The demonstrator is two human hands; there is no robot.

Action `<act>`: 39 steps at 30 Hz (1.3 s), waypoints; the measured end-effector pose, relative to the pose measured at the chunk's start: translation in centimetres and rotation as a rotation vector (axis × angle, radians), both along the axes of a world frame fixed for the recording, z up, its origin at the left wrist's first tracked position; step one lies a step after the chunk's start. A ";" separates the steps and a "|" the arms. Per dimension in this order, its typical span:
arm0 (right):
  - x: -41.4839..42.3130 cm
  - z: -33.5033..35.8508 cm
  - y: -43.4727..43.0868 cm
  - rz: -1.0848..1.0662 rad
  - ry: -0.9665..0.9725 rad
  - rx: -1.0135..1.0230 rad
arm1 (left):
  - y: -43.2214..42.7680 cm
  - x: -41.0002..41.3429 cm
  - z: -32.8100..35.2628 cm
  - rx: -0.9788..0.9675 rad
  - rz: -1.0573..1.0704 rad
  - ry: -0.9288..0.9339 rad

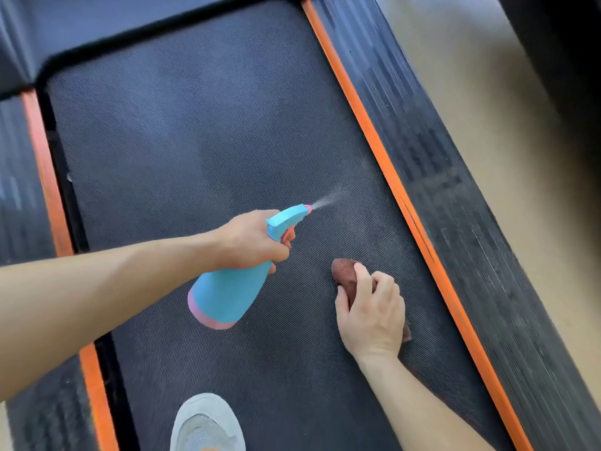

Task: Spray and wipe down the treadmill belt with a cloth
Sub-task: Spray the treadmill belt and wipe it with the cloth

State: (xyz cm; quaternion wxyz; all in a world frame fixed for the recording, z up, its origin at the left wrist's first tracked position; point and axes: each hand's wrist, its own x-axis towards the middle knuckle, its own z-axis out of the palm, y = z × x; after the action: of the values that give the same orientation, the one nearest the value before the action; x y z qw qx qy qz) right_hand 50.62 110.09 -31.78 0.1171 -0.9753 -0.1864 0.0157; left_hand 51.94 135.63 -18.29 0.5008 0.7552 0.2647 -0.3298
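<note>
Two hands work over the belt [195, 141]. Our left hand [250, 239] reaches in from the left, fingers curled round the neck of the blue bottle [227, 294], which tilts nozzle-up and throws a fine mist [325, 200]. Our right hand [370, 314] lies palm down, gripping the brown cloth [344, 271] against the belt near the orange strip [390, 177]. Our grey shoe [208, 424] stands on the belt.

Left hand [250, 239], frame centre: curled round spray bottle [227, 294] neck, forearm from left edge. Right hand [370, 310], lower right: fingers grip cloth [344, 271].
</note>
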 end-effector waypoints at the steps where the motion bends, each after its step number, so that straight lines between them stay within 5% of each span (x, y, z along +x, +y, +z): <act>1: 0.0 0.0 0.0 -0.003 -0.005 0.006 | 0.0 -0.1 0.0 0.015 -0.008 0.012; 14: 18.6 1.0 15.2 0.201 -0.024 -0.057 | 2.3 -1.8 0.8 0.027 0.148 -0.073; 22: 8.4 0.9 4.1 0.323 -0.003 -0.028 | 4.0 -2.5 2.5 -0.011 0.200 -0.107; 31: 20.7 1.5 17.6 0.200 -0.014 -0.098 | 5.0 -3.3 1.2 -0.031 0.206 -0.080; 39: 6.9 1.8 1.7 0.098 -0.024 -0.119 | 4.3 -2.0 2.4 -0.076 0.199 -0.086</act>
State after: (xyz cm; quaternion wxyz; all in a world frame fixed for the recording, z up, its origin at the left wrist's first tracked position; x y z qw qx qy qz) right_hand 57.51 111.80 -30.01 0.0555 -0.9705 -0.2338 0.0207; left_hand 49.90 139.97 -15.88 0.5702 0.7191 0.3041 -0.2555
